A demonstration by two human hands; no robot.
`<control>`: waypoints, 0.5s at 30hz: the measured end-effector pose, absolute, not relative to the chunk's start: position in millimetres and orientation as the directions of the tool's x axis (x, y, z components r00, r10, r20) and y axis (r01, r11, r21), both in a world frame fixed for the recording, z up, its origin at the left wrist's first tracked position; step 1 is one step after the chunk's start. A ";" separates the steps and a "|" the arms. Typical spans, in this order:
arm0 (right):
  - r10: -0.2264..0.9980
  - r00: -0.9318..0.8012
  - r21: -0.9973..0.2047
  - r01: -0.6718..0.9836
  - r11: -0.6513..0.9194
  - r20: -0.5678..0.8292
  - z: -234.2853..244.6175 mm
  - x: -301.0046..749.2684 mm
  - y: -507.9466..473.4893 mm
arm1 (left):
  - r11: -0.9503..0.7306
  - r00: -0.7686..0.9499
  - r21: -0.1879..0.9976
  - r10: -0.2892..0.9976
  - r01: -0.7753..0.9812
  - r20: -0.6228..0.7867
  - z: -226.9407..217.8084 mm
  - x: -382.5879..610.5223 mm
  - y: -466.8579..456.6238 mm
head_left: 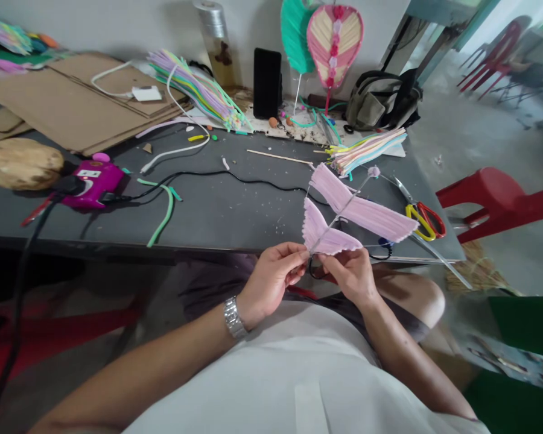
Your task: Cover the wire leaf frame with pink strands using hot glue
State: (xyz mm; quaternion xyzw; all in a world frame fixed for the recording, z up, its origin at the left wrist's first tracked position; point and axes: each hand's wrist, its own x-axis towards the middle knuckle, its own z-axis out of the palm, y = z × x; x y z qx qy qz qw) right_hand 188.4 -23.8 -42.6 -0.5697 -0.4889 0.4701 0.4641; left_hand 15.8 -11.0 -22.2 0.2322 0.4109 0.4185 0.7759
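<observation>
A pink pipe-cleaner craft (pixel 375 215) with a long wing-like band, a forked tail piece and a thin central stem is held over the table's front edge. A small pink tuft (pixel 373 172) tops the far end of the stem. My left hand (pixel 276 271), with a metal watch at the wrist, pinches the near tip of the tail. Close beside it, my right hand (pixel 350 274) has thumb and fingers closed on the tail's lower edge. Its fingertips are partly hidden. Scissors (pixel 420 218) with yellow and red handles lie right of the craft.
Pipe-cleaner bundles (pixel 366 150) lie at the back right and back left. A purple power strip (pixel 93 184) with black cords sits at left, near cardboard sheets (pixel 85 90). A phone (pixel 266 83), a bottle (pixel 218 48) and a bag (pixel 382 99) stand along the wall. A red stool (pixel 498 193) is at right.
</observation>
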 end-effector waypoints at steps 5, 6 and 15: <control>0.994 0.108 -0.993 0.115 -0.018 -0.006 -53.3 185.0 -28.8 | 0.535 0.304 0.710 0.845 -0.458 -0.440 -20.9 16.4 -12.7; 0.993 0.120 -0.997 0.081 -0.010 -0.001 -53.6 183.5 -28.9 | 0.535 0.305 0.710 0.845 -0.458 -0.440 -20.8 16.2 -12.7; 0.997 0.082 -0.999 -0.052 0.006 0.001 -47.6 185.6 -26.3 | 0.518 0.315 0.731 0.854 -0.445 -0.413 -23.1 16.7 -12.6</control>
